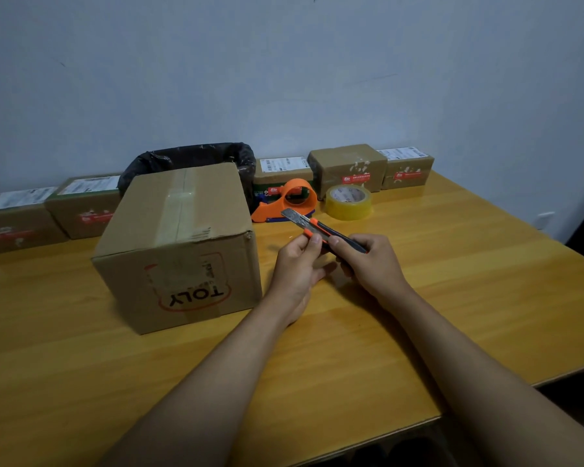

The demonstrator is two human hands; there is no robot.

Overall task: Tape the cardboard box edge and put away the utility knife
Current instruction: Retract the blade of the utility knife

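Note:
A cardboard box with clear tape along its top seam and an upside-down "TOLY" print stands on the wooden table, left of my hands. An orange and black utility knife is held above the table to the box's right, its metal blade extended and pointing up-left. My right hand grips the knife's handle. My left hand pinches the knife's front part just behind the blade. An orange tape dispenser and a roll of clear tape lie behind the knife.
A bin lined with a black bag stands behind the box. Several small taped parcels line the wall, two at the left and three at the right. The table's right edge and front corner are close by.

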